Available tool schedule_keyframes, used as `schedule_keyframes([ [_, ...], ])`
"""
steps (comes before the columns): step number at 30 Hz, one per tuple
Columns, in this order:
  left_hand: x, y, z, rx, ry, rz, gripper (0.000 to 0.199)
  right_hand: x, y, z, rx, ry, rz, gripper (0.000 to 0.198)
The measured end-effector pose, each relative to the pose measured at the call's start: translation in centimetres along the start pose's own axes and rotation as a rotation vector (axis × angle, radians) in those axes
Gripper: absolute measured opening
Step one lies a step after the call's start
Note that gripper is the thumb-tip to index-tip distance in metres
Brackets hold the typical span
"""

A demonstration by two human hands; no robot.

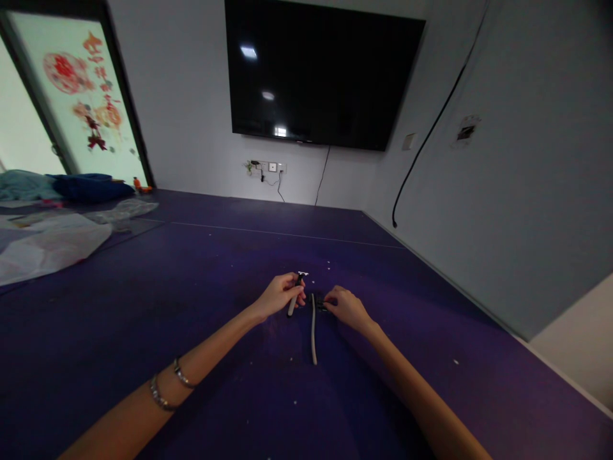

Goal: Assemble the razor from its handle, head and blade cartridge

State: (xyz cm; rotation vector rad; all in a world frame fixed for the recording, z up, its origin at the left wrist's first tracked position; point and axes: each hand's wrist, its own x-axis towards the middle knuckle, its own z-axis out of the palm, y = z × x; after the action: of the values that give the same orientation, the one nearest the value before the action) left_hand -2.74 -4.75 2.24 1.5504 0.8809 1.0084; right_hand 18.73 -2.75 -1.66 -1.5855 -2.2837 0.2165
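Note:
My left hand (286, 292) is closed around a razor (292, 304) with a slim grey and black handle. The razor's pale head points up and away, above the fingertips. To the right, my right hand (348, 308) is low over the purple surface, its fingertips pinched at a small black object (320, 304). That object is partly hidden and too dark to name. Between the hands, a thin grey stick-like piece (313, 335) lies lengthwise, its far end beside the black object.
Small white scraps (329, 262) dot the purple surface (191, 319). Clear plastic sheeting (57, 243) and blue cloth (90, 186) lie at the left. A television (325, 70) hangs on the far wall above sockets (272, 167). A black cable (431, 131) dangles along the right wall.

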Motion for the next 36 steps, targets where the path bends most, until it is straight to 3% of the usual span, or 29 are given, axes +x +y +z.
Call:
schedule_keyframes([
  [15, 0.2, -1.0, 0.0, -0.019, -0.008, 0.011, 0.011, 0.7, 1.2, 0.0, 0.298, 0.149, -0.085, 0.015],
  [23, 0.1, -0.8, 0.0, -0.040, 0.015, -0.003, 0.009, 1.3, 0.9, -0.6, 0.711, 0.115, 0.105, 0.017],
  [36, -0.1, -0.9, 0.4, -0.007, 0.052, -0.063, 0.018, 1.1, -0.6, -2.1, 0.871, 0.101, 0.164, 0.024],
])
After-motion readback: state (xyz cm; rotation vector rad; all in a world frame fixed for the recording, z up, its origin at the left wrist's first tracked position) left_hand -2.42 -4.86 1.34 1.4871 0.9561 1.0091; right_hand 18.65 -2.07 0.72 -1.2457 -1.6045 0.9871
